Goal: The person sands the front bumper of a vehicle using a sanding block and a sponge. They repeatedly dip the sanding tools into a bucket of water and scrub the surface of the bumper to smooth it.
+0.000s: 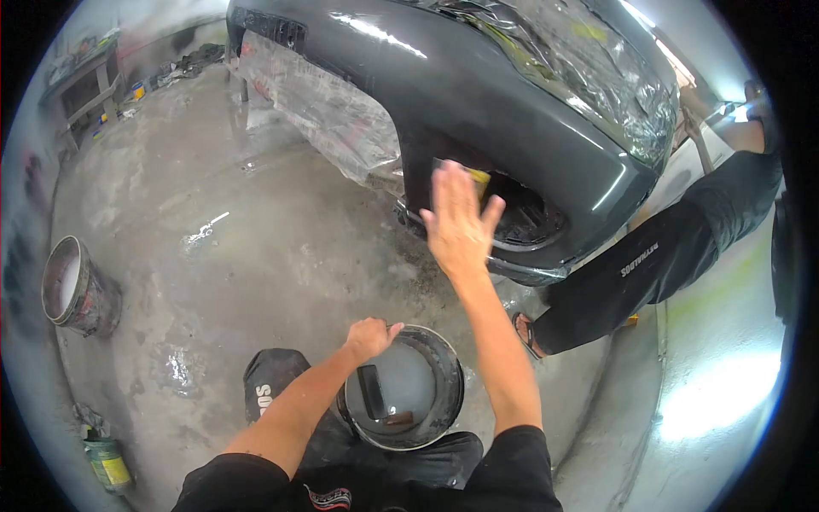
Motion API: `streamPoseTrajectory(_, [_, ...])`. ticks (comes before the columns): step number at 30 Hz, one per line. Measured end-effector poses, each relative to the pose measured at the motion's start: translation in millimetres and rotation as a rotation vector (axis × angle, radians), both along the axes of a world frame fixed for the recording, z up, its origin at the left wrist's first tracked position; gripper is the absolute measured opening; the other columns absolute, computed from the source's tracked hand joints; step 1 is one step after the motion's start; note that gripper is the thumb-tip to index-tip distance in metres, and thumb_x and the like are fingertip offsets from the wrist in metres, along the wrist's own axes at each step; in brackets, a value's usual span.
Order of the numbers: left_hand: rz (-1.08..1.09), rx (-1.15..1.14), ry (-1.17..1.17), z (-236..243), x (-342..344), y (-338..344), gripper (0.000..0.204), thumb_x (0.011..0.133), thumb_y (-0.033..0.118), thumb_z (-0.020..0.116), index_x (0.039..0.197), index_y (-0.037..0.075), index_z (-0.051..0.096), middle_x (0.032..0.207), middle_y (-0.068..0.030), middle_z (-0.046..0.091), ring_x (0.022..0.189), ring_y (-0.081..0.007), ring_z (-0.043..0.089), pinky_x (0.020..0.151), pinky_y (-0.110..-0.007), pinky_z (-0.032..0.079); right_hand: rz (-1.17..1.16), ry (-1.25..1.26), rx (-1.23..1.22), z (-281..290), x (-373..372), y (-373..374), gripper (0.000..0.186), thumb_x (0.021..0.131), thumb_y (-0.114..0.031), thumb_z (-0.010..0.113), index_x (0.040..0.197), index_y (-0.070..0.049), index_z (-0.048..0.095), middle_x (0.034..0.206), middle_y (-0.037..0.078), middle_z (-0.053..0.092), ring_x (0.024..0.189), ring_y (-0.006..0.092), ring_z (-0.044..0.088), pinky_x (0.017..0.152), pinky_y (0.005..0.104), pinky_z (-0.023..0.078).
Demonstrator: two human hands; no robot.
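My left hand (pixel 369 338) is closed round the far rim of a dark bucket (pixel 456 369). Cloudy grey water (pixel 411 375) fills part of it, and a black rectangular block (pixel 371 392) lies inside. Stretched out with fingers and thumb spread, my right hand (pixel 461 224) is in front of a dark grey car body panel (pixel 503 111), beside a dark opening (pixel 529 213). A yellow patch (pixel 479 180) and a thin dark edge show past its fingers; what they belong to, and whether the palm presses on it, is hidden.
Clear plastic sheeting (pixel 328 124) covers part of the car. On the right stands another person, a black trouser leg (pixel 657 256) close to the car. A second bucket (pixel 85 294) and a green container (pixel 108 465) are on the wet concrete floor (pixel 213 282) at left.
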State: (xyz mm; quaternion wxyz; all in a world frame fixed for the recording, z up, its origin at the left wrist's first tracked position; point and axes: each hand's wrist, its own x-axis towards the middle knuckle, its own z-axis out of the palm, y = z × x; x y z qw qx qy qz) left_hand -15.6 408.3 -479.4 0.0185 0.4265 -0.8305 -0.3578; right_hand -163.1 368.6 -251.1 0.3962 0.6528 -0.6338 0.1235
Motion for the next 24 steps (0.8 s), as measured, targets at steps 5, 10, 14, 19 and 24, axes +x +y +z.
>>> streamPoseTrajectory(5, [-0.004,-0.010,0.030,-7.5,2.2,-3.7,0.076,0.104,0.063,0.036,0.096,-0.001,0.076,0.098,-0.0238,0.074,0.100,-0.0417,0.071,0.089,-0.051,0.055,0.217,-0.112,-0.194,29.6,2.1,44.2,0.059,0.097,-0.008,0.054,0.153,0.006,0.039,0.160,0.025,0.037,0.148,0.0401,0.039,0.119,0.0600,0.028])
streamPoseTrajectory(10, [-0.020,-0.004,0.016,2.1,-6.0,3.8,0.076,0.105,0.063,0.035,0.098,-0.001,0.076,0.100,-0.0243,0.074,0.102,-0.0411,0.070,0.090,-0.050,0.055,0.067,0.116,-0.172,64.7,-29.2,13.4,0.059,0.097,-0.026,0.063,0.146,0.004,0.050,0.158,0.023,0.042,0.148,0.0395,0.039,0.120,0.0551,0.031])
streamPoseTrajectory(14, [-0.003,-0.011,0.001,-15.9,-0.1,-7.4,0.074,0.104,0.063,0.036,0.101,0.000,0.075,0.101,-0.0241,0.074,0.101,-0.0427,0.069,0.091,-0.051,0.054,0.290,-0.017,-0.185,100.8,45.0,-83.3,0.068,0.096,-0.036,0.063,0.149,0.003,0.045,0.159,0.021,0.040,0.150,0.0360,0.034,0.123,0.0505,0.026])
streamPoseTrajectory(19, [0.007,-0.028,-0.015,-10.2,4.8,-5.3,0.072,0.105,0.062,0.036,0.103,0.001,0.074,0.103,-0.0240,0.073,0.103,-0.0436,0.068,0.094,-0.051,0.053,0.369,0.060,-0.150,126.1,27.8,-90.0,0.065,0.095,-0.035,0.064,0.147,0.000,0.047,0.159,0.018,0.041,0.147,0.0356,0.038,0.121,0.0512,0.029])
streamPoseTrajectory(24, [-0.045,0.087,-0.046,7.6,-12.4,4.4,0.073,0.104,0.063,0.035,0.110,0.001,0.073,0.109,-0.0230,0.073,0.109,-0.0403,0.068,0.094,-0.049,0.054,0.037,-0.115,-0.392,99.7,-71.5,53.3,0.060,0.103,-0.032,0.052,0.153,0.001,0.043,0.159,0.021,0.041,0.148,0.0427,0.038,0.121,0.0585,0.023])
